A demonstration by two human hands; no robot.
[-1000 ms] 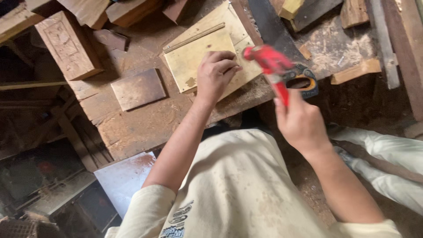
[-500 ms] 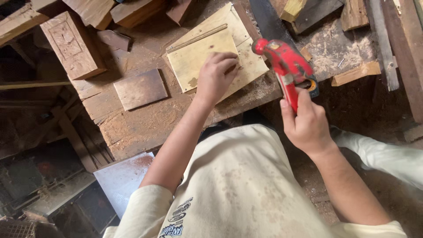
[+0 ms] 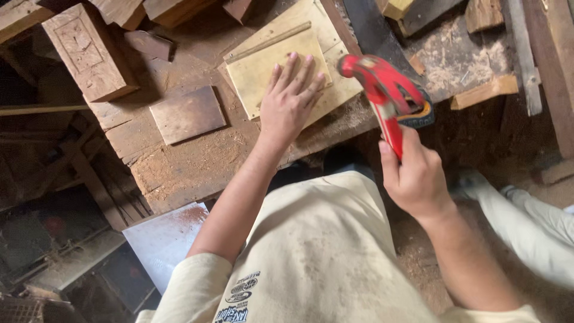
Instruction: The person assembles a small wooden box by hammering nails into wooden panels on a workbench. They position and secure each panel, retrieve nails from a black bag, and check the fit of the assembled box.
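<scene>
Two hands: board [image 3: 272,63], red hammer [image 3: 385,90]

There is one view only, from the camera on my head, looking steeply down over my chest and both forearms. It faces the wooden surface [image 3: 179,161] ahead of me, near enough that my left hand [image 3: 290,98] and right hand [image 3: 415,176] fill the middle. The floor shows at the lower left and right edges.

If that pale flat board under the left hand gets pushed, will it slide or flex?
The pale board looks thin but rigid, so it probably won't flex. Lying flat on a sawdust-strewn bench, it might slide easily; the left hand, pressed flat on it, likely stops that.
</scene>
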